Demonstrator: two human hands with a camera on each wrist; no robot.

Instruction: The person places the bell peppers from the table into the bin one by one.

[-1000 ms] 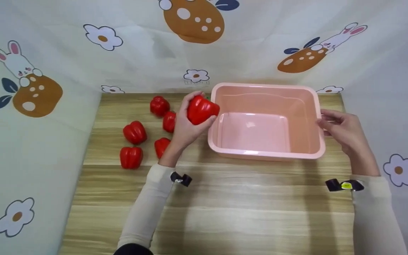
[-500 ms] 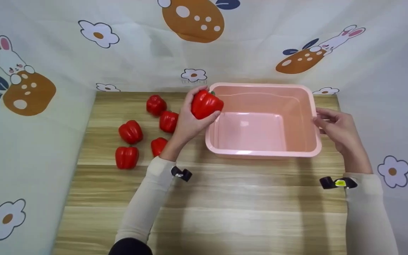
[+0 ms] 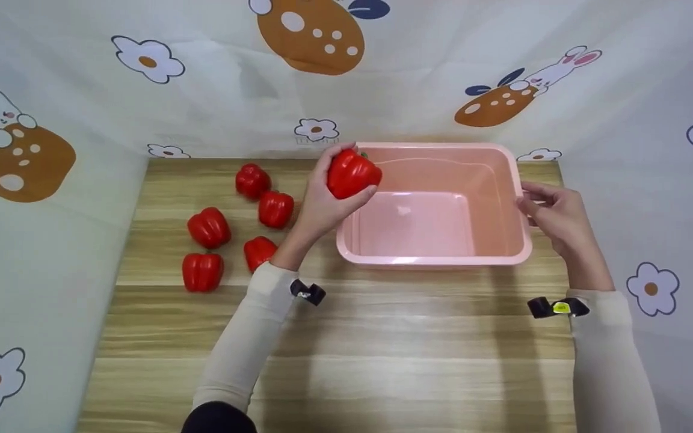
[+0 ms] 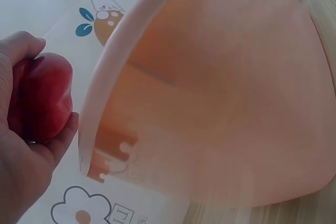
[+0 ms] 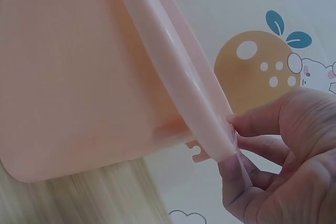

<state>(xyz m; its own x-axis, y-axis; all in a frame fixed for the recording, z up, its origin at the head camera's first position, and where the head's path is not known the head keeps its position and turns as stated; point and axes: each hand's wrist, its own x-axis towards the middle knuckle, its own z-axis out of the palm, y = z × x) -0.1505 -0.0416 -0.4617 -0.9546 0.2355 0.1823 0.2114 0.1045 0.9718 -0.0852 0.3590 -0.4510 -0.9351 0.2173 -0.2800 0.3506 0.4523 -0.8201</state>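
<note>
A red bell pepper [image 3: 354, 174] with a green stem is gripped in my left hand [image 3: 325, 201], over the left rim of a pink plastic basin [image 3: 437, 261]. The left wrist view shows the same bell pepper [image 4: 47, 95] between thumb and fingers, held above the level of the basin rim [image 4: 105, 77]. My right hand [image 3: 560, 219] pinches the basin's right rim; in the right wrist view the thumb and fingers of this hand [image 5: 289, 166] close round the rim [image 5: 178, 82]. The inside of the basin shows only its bare pink floor.
Several more red bell peppers lie on the wood-grain table [image 3: 418, 337] to the left, among them one bell pepper [image 3: 202, 272] nearest the front and one [image 3: 259, 252] partly behind my left wrist. A patterned cloth [image 3: 214, 114] hangs behind and along both sides.
My left hand has carried the bell pepper slightly up and right, further over the basin's left rim. The whole scene has shifted left in view. My right hand keeps its hold on the rim.
</note>
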